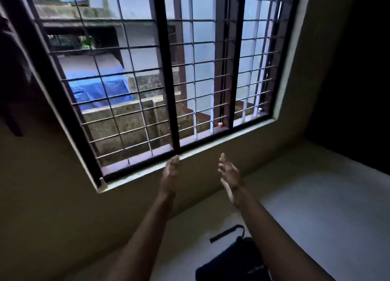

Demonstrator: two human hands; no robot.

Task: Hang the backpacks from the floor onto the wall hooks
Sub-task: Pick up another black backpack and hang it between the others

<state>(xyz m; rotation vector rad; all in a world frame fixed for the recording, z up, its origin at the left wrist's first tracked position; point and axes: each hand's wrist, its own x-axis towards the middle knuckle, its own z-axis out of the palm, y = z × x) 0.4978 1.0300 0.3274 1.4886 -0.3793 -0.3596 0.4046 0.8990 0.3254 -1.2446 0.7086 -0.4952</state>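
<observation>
A dark backpack (232,261) lies on the pale floor at the bottom centre, its strap loop pointing toward the wall. Both my arms stretch forward above it. My left hand (169,175) is held edge-on just below the window sill, fingers straight and empty. My right hand (229,175) is beside it, palm turned inward, fingers apart, holding nothing. A dark shape (12,73) hangs against the wall at the far left edge; I cannot tell whether it is a bag. No hook is clearly visible.
A large barred window (164,69) with a dark frame fills the wall ahead, its sill (190,156) just above my hands. The olive wall runs below it. Pale floor (316,196) extends to the right toward a dark corner.
</observation>
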